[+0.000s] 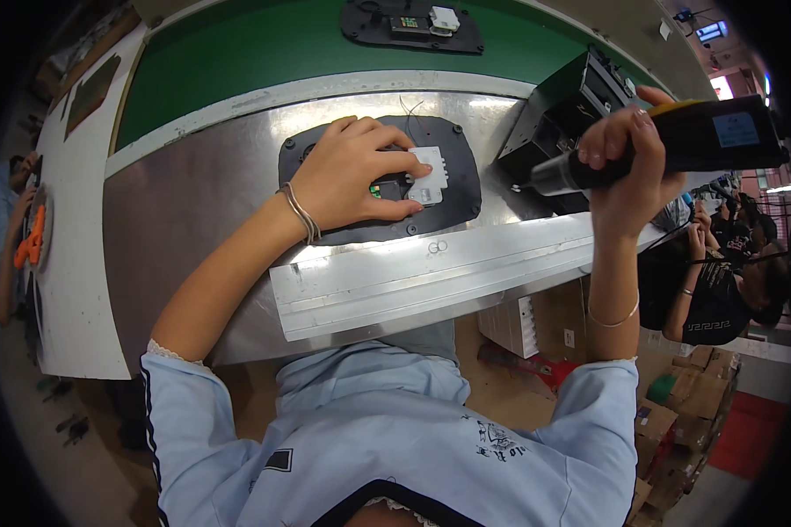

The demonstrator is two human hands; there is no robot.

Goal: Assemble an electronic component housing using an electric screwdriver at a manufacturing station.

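Observation:
My left hand [353, 176] lies over a dark, rounded panel [457, 158] on the metal worktop. Its thumb and index finger grip a white plastic part [431, 182], which sits on the panel beside a small dark module with a bit of green. The palm covers much of the panel's left side. Raised at the right, my right hand [628, 162] is wrapped round a black and yellow power screwdriver [703, 136]. The tool lies nearly level, its metal nose pointing left at the front of a black box-shaped machine [554, 123].
A pale metal rail [431, 272] runs along the worktop's front edge. Beyond it, a green strip [264, 44] carries a similar dark panel [360, 22] with a white part. Orange scissors [33, 235] lie on a side table at left. Other people work at both sides; cardboard boxes [690, 395] stand lower right.

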